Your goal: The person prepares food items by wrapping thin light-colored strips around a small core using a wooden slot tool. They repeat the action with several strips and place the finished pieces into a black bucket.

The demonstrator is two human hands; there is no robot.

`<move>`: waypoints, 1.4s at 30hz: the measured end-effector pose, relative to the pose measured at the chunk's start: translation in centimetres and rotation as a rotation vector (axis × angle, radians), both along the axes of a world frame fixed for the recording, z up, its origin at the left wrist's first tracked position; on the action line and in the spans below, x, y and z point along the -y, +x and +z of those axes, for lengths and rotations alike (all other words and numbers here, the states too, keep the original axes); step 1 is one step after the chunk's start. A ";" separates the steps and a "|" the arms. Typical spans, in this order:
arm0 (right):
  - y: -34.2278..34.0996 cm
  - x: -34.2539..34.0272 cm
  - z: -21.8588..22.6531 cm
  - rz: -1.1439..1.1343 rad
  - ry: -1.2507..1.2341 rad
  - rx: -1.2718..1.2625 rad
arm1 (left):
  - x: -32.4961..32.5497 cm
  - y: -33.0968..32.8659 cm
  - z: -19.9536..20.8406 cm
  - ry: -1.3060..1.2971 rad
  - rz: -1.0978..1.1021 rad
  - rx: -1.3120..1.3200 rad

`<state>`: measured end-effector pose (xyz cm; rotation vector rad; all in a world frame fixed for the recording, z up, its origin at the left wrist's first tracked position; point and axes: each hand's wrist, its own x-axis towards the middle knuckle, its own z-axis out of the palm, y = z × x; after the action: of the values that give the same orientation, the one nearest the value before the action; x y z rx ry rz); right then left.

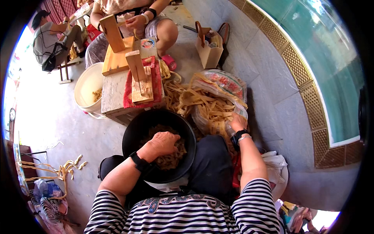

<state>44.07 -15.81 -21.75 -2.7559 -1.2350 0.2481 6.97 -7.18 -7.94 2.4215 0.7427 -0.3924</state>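
Over a round black tub (128, 145) between my knees is my left hand (163, 143), its fingers curled in, with what they hold hidden beneath it. Short brownish pieces (171, 160) fill the bottom of the tub. My right hand (238, 122) is closed at the edge of a printed plastic sack (235, 84), among long, flat tan strips (212, 103). The strips spill from the sack toward the tub. Just beyond the tub, a wooden block with an upright board (135, 66) stands on a red cloth (127, 91).
A second wooden stand (112, 35) shares the low table (113, 93), where a person (128, 11) works opposite me. At its left is a white bucket (80, 87). A beige bag (209, 50) stands farther back. Tan strips (62, 171) hang at the left; another person (50, 35) sits beyond.
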 end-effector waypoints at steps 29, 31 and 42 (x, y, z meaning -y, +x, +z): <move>-14.5 -5.4 39.0 0.770 1.094 -1.372 | 0.0 -0.6 8.0 -1.020 0.231 1.004; -16.7 -5.0 38.6 0.932 0.870 -1.171 | 0.9 -0.1 10.1 -1.113 0.153 1.054; -15.7 -1.3 34.7 0.957 0.395 -0.672 | 1.0 0.4 13.6 -1.534 0.537 1.743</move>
<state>28.33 -14.48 12.96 -1.3825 -1.9510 0.8011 7.38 -8.19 5.71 0.4316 0.0228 0.9522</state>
